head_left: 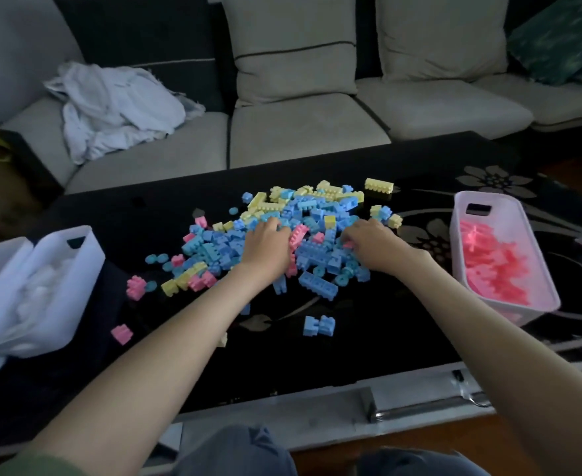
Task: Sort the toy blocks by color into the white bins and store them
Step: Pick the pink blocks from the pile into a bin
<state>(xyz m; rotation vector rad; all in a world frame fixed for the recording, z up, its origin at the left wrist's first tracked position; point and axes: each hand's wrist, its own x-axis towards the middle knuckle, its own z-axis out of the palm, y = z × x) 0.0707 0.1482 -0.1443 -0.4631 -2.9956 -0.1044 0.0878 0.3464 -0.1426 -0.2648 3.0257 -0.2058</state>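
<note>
A pile of blue, yellow and pink toy blocks (317,214) lies in the middle of the black table (282,355). My left hand (265,249) rests palm down on the pile, its fingers curled next to a pink block (299,235). Just to the right, my right hand (373,247) also reaches into the pile, with pink blocks under its fingertips. Whether either hand grips a block is hidden. A white bin (537,269) at the right holds several pink blocks (495,266). Another white bin (87,255) at the left holds white blocks.
Stray blocks lie loose on the table: pink ones (122,333) at the left, a blue pair (319,326) near me, a yellow one (379,185) at the back. A grey sofa (300,132) with white cloth (118,108) stands behind the table. My knees are below its near edge.
</note>
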